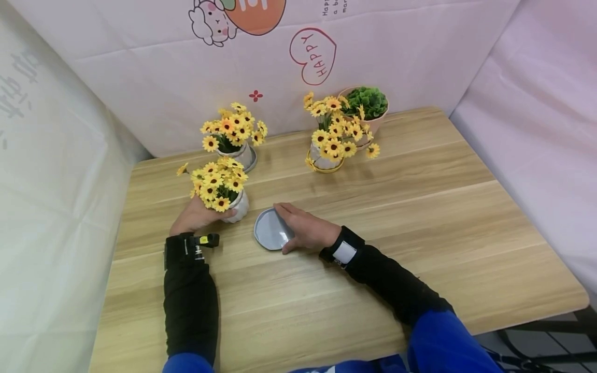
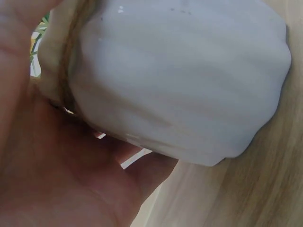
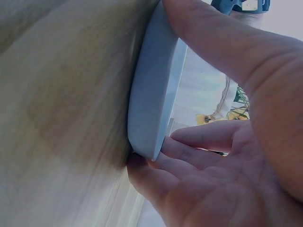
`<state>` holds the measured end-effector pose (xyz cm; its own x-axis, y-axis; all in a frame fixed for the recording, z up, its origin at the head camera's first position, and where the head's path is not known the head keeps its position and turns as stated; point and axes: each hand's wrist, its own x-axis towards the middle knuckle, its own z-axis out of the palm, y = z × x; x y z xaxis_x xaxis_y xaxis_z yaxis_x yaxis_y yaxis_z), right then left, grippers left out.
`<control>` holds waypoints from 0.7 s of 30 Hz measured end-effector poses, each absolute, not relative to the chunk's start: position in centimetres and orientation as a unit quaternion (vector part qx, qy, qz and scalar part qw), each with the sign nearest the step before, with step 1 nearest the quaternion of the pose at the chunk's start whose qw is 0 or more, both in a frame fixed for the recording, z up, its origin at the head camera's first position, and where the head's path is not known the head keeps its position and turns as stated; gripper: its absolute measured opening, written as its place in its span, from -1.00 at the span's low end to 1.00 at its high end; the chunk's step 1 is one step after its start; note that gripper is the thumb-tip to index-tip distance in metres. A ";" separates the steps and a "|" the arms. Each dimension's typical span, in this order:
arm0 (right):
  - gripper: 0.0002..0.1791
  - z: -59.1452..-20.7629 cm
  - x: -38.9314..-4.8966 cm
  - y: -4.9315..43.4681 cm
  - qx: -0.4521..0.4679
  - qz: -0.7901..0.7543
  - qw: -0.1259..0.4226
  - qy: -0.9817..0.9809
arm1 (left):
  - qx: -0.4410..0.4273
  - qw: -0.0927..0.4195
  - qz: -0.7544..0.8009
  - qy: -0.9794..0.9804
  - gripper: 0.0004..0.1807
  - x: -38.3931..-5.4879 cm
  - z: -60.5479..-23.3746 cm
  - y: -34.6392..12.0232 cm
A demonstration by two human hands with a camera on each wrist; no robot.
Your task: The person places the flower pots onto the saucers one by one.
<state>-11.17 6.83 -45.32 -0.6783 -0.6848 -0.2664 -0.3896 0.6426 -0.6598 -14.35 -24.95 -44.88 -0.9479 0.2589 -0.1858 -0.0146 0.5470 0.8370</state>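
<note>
My left hand (image 1: 195, 215) grips a white flowerpot (image 1: 240, 208) of yellow daisy-like flowers (image 1: 215, 181). In the left wrist view, the pot's wavy white side (image 2: 184, 80) fills much of the picture, with a twine band round its neck and my thumb and fingers on either side. Just right of the pot, a grey-blue saucer (image 1: 269, 230) lies on the table. My right hand (image 1: 310, 228) holds the saucer by its right edge, thumb at the near side and fingers at the far side. From the right wrist, the saucer's side (image 3: 151, 85) shows close against the wood.
Behind the held pot, a second pot of yellow flowers (image 1: 235, 129) stands on a grey saucer (image 1: 253, 159). Farther right is another pot of yellow flowers (image 1: 333, 134) on a yellow saucer (image 1: 326, 170). A pink pot with green leaves (image 1: 368, 101) stands by the back cloth (image 1: 396, 46).
</note>
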 end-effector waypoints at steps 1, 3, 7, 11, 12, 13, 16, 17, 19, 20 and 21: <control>0.34 -45.3 -11.2 6.8 -0.308 -0.288 0.257 0.869 | 0.071 0.144 0.473 0.867 0.18 -14.4 -44.9 -24.9; 0.34 -45.4 -11.2 6.8 -0.307 -0.288 0.257 0.870 | 0.071 0.142 0.478 0.864 0.18 -14.4 -45.0 -24.9; 0.34 -45.4 -11.2 6.8 -0.306 -0.290 0.257 0.870 | 0.070 0.145 0.482 0.861 0.17 -14.5 -45.0 -24.6; 0.33 -45.3 -11.2 6.8 -0.308 -0.290 0.255 0.869 | 0.071 0.157 0.480 0.860 0.17 -14.4 -45.0 -24.2; 0.33 -45.3 -11.2 6.8 -0.309 -0.290 0.254 0.869 | 0.074 0.159 0.478 0.861 0.17 -14.4 -45.0 -24.1; 0.33 -45.3 -11.2 6.8 -0.309 -0.290 0.254 0.869 | 0.077 0.161 0.479 0.860 0.16 -14.4 -45.0 -24.0; 0.33 -45.3 -11.2 6.9 -0.310 -0.290 0.253 0.869 | 0.088 0.163 0.487 0.854 0.12 -14.5 -45.0 -23.7; 0.33 -45.3 -11.2 6.9 -0.310 -0.290 0.253 0.869 | 0.092 0.163 0.489 0.852 0.11 -14.5 -45.1 -23.6; 0.33 -45.3 -11.1 6.9 -0.311 -0.291 0.253 0.869 | 0.101 0.164 0.493 0.848 0.09 -14.5 -45.1 -23.4; 0.33 -45.3 -11.1 6.9 -0.311 -0.291 0.253 0.869 | 0.106 0.165 0.493 0.848 0.08 -14.5 -45.1 -23.3; 0.33 -45.3 -11.1 6.9 -0.311 -0.291 0.253 0.868 | 0.112 0.165 0.492 0.847 0.06 -14.5 -45.0 -23.2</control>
<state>-11.14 6.91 -45.29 -0.6780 -0.6879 -0.2590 -0.3924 0.6367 -0.6638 -14.53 -23.25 -45.04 -0.9208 0.3513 -0.1696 0.0267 0.4904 0.8711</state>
